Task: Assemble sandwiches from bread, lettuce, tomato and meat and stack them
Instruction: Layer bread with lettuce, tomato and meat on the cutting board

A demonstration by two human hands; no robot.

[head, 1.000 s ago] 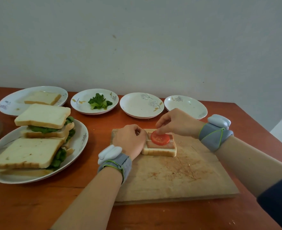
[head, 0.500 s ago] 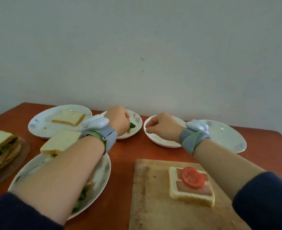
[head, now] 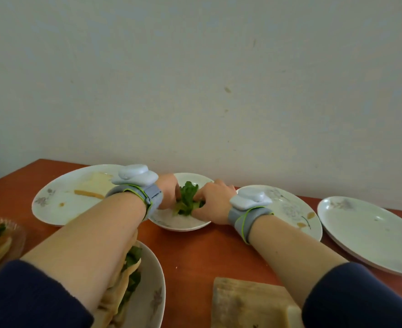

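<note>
My left hand (head: 169, 192) and right hand (head: 213, 201), grips pinched on the lettuce (head: 187, 197); a hard tug may tip its plate (head: 183, 227).

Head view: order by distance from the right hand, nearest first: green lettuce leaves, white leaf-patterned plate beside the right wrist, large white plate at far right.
1. The green lettuce leaves, in the small white bowl: the right hand pinches them.
2. The white leaf-patterned plate, just right of the hand.
3. The large white plate, at the far right.
</note>
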